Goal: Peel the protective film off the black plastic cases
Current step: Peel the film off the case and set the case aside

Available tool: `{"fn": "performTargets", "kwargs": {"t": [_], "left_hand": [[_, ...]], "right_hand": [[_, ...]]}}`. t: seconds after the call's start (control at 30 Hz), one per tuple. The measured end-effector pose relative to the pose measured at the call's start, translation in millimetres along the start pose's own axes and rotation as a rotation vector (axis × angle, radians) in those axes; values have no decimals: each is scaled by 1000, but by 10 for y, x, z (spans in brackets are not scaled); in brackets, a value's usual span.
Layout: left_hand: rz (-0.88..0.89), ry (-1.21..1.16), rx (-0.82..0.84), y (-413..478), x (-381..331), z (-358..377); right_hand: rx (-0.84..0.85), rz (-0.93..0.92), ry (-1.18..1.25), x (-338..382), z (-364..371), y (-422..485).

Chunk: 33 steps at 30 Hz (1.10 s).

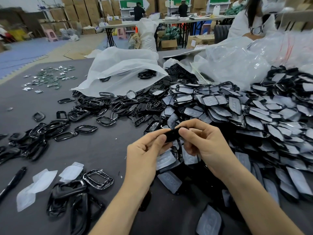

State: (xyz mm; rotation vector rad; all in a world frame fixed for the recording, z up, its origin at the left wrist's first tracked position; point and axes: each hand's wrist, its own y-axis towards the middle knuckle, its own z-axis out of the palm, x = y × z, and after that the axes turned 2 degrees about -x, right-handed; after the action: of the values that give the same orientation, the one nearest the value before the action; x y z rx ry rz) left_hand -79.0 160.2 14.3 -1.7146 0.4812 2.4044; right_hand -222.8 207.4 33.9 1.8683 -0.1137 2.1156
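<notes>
Black pen [14,181] on grey table [101,150], silver packets [50,77] scattered far left, white bag [122,65] behind, pink stool [50,35] beyond

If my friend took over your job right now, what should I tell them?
Left hand pinches one end of a case; right hand pinches the other end. I cannot tell whether its film is off.
Done: bare cases and loose films lie to the left.
Left to do: the big pile on the right, film on.
</notes>
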Motion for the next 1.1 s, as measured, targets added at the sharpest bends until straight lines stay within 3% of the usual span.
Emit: {"fn": "performTargets", "kwargs": {"t": [0.17,0.5,0.77,1.1], "left_hand": [[-176,-235,43,13,-10,17],[-327,-368,3,48,-12,3],[-367,-389,52,48,-21,-18],[-332,-355,46,45,-3,-28]], "right_hand": [[-15,27,48,-2,-13,1],[19,126,247,-3,-5,6],[45,217,428,36,21,-7],[25,191,491,72,33,-30]]}}
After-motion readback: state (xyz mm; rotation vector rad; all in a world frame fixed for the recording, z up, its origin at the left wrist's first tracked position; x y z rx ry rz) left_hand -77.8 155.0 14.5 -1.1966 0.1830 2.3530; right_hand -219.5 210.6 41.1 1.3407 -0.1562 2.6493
